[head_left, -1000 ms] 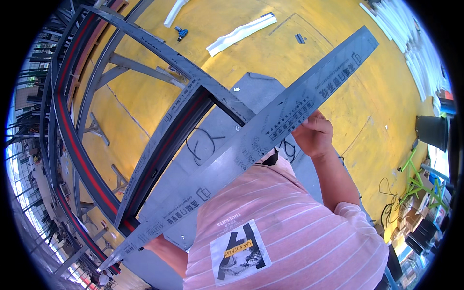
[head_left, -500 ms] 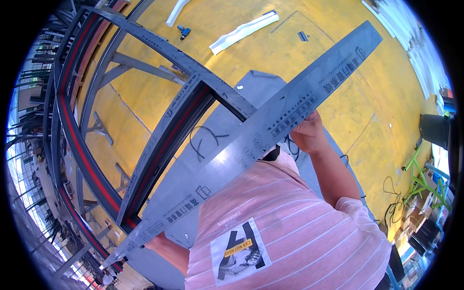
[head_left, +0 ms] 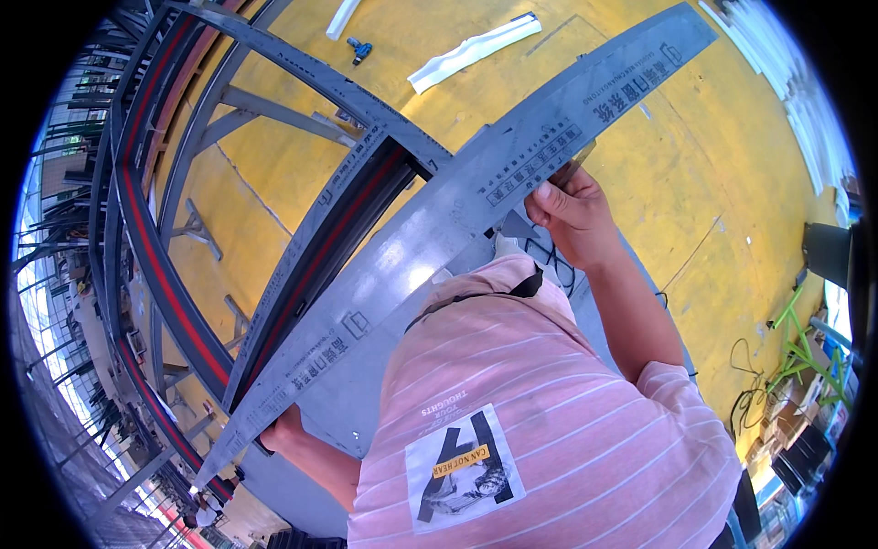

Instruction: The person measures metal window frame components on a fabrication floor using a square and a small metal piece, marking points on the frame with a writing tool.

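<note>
At far left curves a red-striped dark frame (head_left: 165, 265). Next, the left hand (head_left: 285, 432) meets the lower end of a long grey panel (head_left: 412, 242); its fingers are hidden, so I cannot tell its grip. The panel slants up rightward before the pink shirt (head_left: 549, 393). The right hand (head_left: 576, 212) is clamped on its near edge.

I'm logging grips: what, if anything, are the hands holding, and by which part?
A long grey panel: the right hand holds its near edge, right of middle; the left hand is at that edge toward its left end, grip hidden.
</note>
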`<action>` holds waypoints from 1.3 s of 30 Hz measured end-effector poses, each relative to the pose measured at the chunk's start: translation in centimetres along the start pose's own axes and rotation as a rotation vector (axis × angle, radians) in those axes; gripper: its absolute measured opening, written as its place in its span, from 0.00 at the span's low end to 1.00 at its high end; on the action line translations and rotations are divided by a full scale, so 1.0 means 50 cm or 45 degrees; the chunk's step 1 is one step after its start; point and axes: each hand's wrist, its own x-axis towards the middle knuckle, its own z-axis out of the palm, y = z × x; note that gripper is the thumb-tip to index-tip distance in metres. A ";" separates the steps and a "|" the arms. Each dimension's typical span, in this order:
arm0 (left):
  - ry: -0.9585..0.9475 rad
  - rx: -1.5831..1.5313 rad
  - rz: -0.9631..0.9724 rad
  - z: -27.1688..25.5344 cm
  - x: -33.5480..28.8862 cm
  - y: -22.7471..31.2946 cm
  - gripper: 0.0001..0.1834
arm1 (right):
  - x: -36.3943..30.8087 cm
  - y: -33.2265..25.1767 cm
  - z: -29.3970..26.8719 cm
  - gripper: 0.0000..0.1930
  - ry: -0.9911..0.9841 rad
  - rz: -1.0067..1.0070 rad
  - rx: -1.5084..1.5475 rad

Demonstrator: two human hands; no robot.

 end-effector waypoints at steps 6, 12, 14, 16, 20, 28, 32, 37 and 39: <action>-0.025 0.076 0.047 0.007 0.014 -0.002 0.21 | 0.006 -0.013 -0.014 0.16 -0.085 0.009 -0.050; 0.140 0.043 0.111 0.036 -0.056 -0.044 0.21 | -0.016 0.002 -0.007 0.22 0.047 -0.047 -0.165; 0.090 0.007 0.082 0.022 -0.028 -0.022 0.21 | -0.021 0.003 -0.019 0.23 -0.005 -0.030 -0.162; 0.048 -0.014 0.059 0.009 -0.005 -0.003 0.21 | -0.024 0.003 -0.018 0.23 -0.022 -0.001 -0.168; -0.005 0.064 0.073 0.005 -0.023 -0.008 0.21 | -0.024 0.005 -0.030 0.22 -0.089 -0.007 0.088; 0.318 -0.016 0.132 0.026 -0.115 -0.057 0.20 | -0.040 -0.012 -0.034 0.19 0.095 -0.150 0.277; 0.173 0.073 0.159 -0.005 -0.081 -0.038 0.21 | -0.035 -0.002 -0.051 0.18 0.038 -0.163 0.280; 0.187 0.105 0.188 -0.013 -0.078 -0.038 0.21 | -0.042 0.005 -0.063 0.14 0.083 -0.171 0.252; 0.195 0.109 0.197 -0.015 -0.078 -0.040 0.21 | -0.045 0.005 -0.067 0.13 0.090 -0.170 0.258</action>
